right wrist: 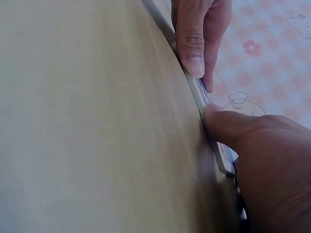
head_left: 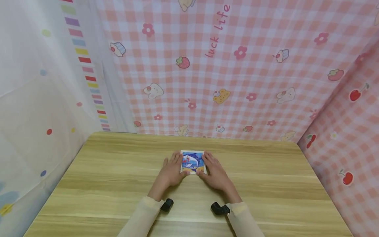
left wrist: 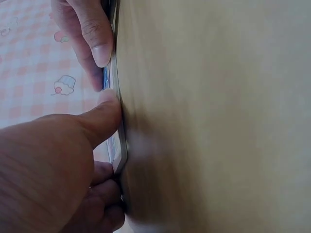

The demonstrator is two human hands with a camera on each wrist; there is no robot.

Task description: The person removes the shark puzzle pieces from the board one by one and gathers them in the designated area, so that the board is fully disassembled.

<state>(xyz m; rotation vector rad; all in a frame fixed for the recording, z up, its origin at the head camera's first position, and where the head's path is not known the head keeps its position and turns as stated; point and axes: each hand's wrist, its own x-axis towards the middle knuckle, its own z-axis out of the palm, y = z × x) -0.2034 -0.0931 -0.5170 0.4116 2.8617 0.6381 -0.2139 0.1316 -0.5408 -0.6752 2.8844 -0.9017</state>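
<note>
A small square picture puzzle [head_left: 193,162] in a white frame lies flat on the wooden table [head_left: 118,184]; its blue scene shows a dolphin or whale. My left hand [head_left: 171,171] holds its left side, thumb on the near edge and fingers along the side. On the opposite side my right hand [head_left: 217,172] grips it the same way. In the left wrist view the left thumb presses on the thin frame edge [left wrist: 116,145]. The right wrist view has the right thumb on the near edge [right wrist: 221,160]. Parts of the fingers are hidden behind the hands.
A pink checked cloth [head_left: 207,75] hangs behind the table's far edge. White dotted cloth [head_left: 38,108] stands at the left, and cherry-print cloth [head_left: 349,138] at the right. Black wrist devices [head_left: 167,205] sit by both sleeves.
</note>
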